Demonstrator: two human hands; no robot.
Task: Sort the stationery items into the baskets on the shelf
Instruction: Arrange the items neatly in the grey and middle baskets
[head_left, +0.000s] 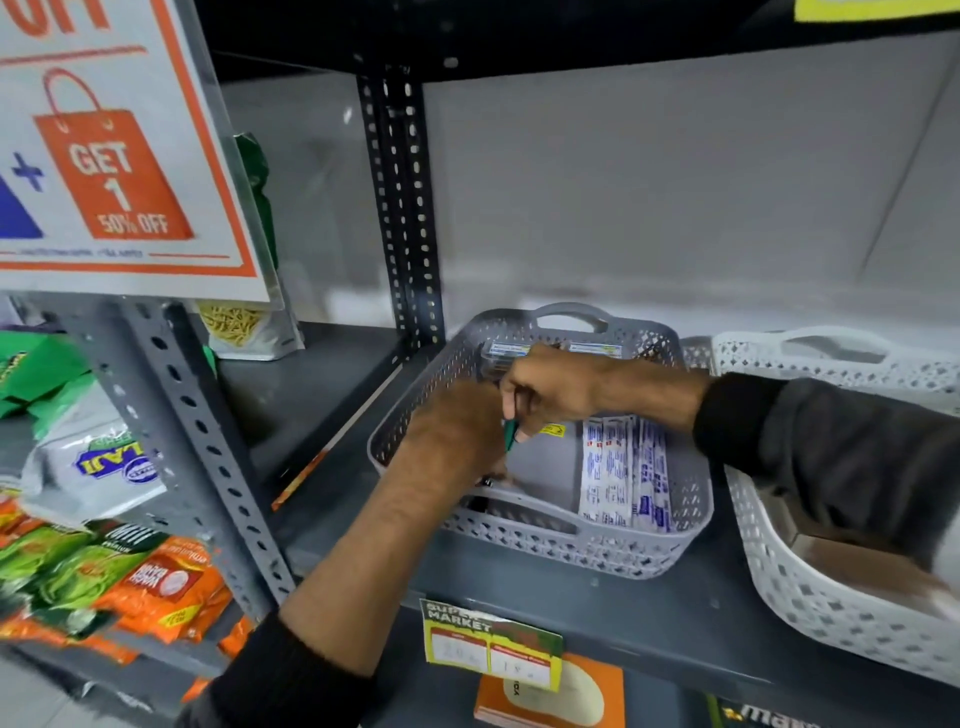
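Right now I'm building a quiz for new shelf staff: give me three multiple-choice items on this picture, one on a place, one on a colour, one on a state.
1. Where do the white-and-blue printed flat packets lie?
A. on the bare shelf
B. in the grey lattice plastic basket
C. in the white lattice plastic basket

2. What colour is the slim pen-like item in the right hand?
A. green
B. red
C. yellow

3. How is the left hand?
A. hanging clear of the shelf
B. resting on the white basket
C. reaching down into the grey basket

Key: 1 B, the packets rest along its right inner side; 2 A, a green tip shows below the closed fingers; 3 C, its fingers are inside the rim.
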